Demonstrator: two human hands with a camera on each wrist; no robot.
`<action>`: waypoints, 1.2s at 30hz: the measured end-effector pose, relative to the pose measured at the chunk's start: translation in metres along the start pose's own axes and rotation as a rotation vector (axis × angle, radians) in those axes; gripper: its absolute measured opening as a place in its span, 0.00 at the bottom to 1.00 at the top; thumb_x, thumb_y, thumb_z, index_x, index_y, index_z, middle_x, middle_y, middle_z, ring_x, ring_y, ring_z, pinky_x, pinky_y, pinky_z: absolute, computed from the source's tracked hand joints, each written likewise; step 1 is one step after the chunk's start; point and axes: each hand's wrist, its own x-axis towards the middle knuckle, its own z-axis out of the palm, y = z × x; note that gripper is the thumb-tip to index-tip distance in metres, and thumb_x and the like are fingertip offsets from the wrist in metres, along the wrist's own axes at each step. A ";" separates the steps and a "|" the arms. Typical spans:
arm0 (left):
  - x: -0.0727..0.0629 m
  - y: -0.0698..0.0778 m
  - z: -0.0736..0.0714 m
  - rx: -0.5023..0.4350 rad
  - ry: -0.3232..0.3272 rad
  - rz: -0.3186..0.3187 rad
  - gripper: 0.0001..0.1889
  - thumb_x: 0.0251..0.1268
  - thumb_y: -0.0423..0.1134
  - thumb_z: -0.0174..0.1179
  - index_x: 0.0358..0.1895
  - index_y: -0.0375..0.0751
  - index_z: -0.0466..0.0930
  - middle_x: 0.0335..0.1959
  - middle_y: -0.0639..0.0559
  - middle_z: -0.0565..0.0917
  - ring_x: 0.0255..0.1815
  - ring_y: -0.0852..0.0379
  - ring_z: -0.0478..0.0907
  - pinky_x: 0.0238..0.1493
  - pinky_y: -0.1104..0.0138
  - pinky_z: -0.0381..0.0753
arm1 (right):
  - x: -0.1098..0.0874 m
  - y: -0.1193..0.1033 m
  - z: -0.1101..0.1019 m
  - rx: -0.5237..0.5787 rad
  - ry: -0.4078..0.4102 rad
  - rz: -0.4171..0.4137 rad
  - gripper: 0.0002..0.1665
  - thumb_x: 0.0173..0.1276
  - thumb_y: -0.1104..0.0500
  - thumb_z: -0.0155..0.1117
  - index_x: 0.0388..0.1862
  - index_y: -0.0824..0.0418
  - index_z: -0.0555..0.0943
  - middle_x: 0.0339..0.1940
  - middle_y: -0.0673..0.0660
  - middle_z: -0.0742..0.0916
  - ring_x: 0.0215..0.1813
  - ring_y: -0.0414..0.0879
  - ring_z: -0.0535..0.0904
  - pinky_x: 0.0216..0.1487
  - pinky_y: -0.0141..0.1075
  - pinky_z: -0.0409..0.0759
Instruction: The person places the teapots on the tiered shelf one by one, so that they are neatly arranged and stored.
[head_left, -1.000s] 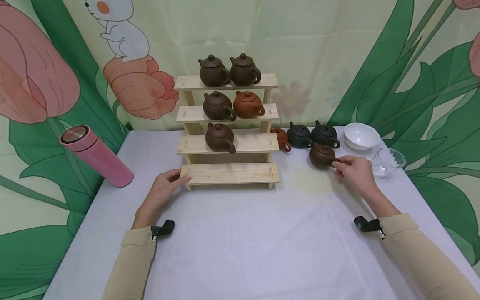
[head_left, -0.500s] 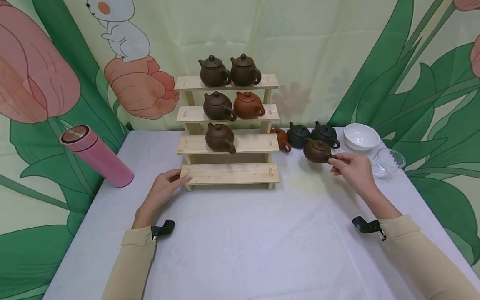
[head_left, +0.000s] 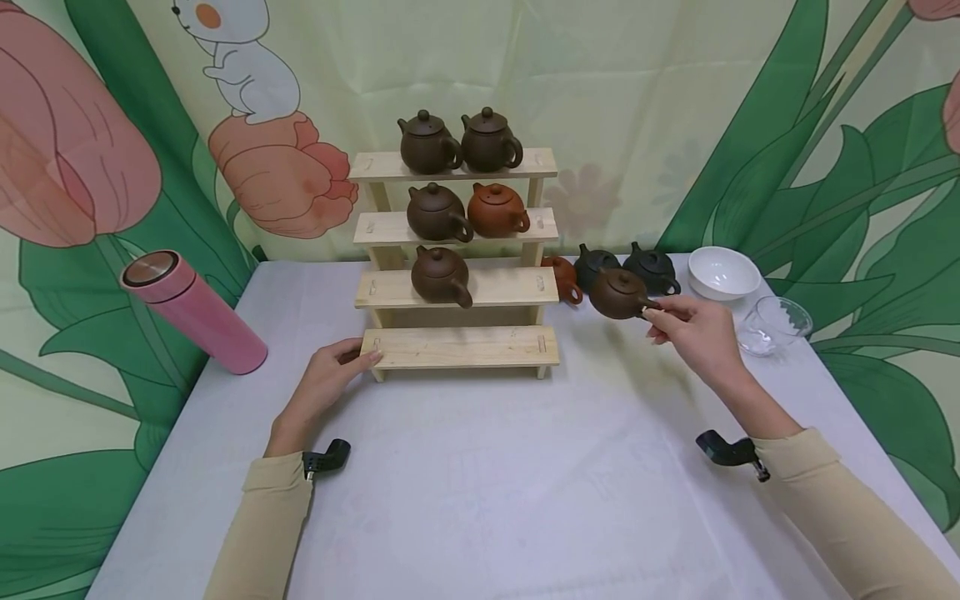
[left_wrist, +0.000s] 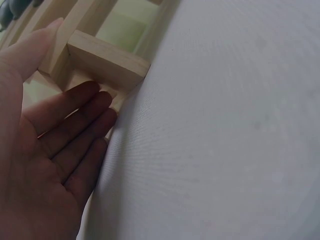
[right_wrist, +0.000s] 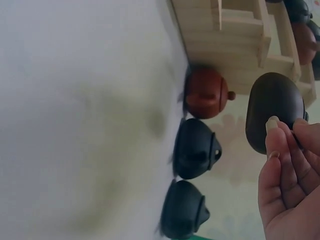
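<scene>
My right hand (head_left: 693,333) pinches a brown teapot (head_left: 618,294) by its handle, fingers and thumb together. The teapot hangs above the cloth, its dark underside (right_wrist: 272,110) facing the right wrist camera. Over at the stepped wooden stand (head_left: 457,348), my left hand (head_left: 330,383) rests at the left end of the lowest step. Its thumb lies on the board's top, and the nearly straight fingers (left_wrist: 80,112) reach below it beside the leg. One brown teapot (head_left: 438,275) sits on the second step up; the two upper steps carry two teapots each.
Right of the stand, a reddish teapot (head_left: 562,279) and two black teapots (right_wrist: 195,149) line the table's back edge. Beyond them are a white bowl (head_left: 723,273) and a clear glass bowl (head_left: 776,325). A pink flask (head_left: 195,312) leans in view at the left.
My right hand has lifted the brown teapot off the cloth and carried it leftward, so that it now overlaps a black teapot in the head view. The left hand has stayed put.
</scene>
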 end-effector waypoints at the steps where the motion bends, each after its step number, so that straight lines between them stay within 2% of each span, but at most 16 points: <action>1: 0.000 0.000 0.000 0.002 0.000 -0.002 0.47 0.56 0.72 0.61 0.72 0.42 0.68 0.71 0.42 0.72 0.72 0.42 0.68 0.72 0.46 0.68 | 0.000 -0.002 0.001 0.001 0.003 -0.005 0.18 0.72 0.52 0.64 0.50 0.64 0.84 0.25 0.49 0.88 0.27 0.36 0.83 0.32 0.25 0.82; 15: 0.001 -0.002 0.000 -0.006 0.004 -0.004 0.47 0.55 0.72 0.62 0.71 0.42 0.69 0.71 0.42 0.72 0.72 0.42 0.68 0.71 0.46 0.68 | 0.000 -0.030 0.008 0.014 -0.004 -0.133 0.17 0.71 0.53 0.66 0.49 0.65 0.85 0.28 0.58 0.89 0.26 0.35 0.83 0.32 0.23 0.81; 22: 0.000 0.000 -0.001 0.006 0.002 -0.001 0.47 0.55 0.72 0.62 0.71 0.42 0.69 0.71 0.41 0.73 0.72 0.42 0.69 0.71 0.46 0.69 | 0.001 -0.043 0.015 0.056 -0.006 -0.161 0.14 0.69 0.56 0.67 0.48 0.65 0.85 0.27 0.58 0.89 0.26 0.36 0.84 0.32 0.25 0.82; 29: 0.000 -0.001 -0.001 0.013 0.004 0.000 0.47 0.56 0.72 0.61 0.71 0.42 0.69 0.71 0.42 0.73 0.72 0.42 0.68 0.71 0.46 0.69 | 0.004 -0.057 0.024 0.041 -0.024 -0.208 0.11 0.70 0.57 0.67 0.45 0.62 0.87 0.27 0.59 0.89 0.26 0.39 0.83 0.30 0.27 0.80; 36: 0.003 -0.004 0.000 0.015 -0.001 -0.002 0.48 0.55 0.73 0.61 0.72 0.43 0.68 0.71 0.42 0.72 0.72 0.42 0.68 0.72 0.46 0.68 | 0.007 -0.066 0.037 0.043 -0.049 -0.228 0.09 0.70 0.58 0.66 0.45 0.60 0.87 0.27 0.58 0.89 0.27 0.42 0.84 0.32 0.30 0.82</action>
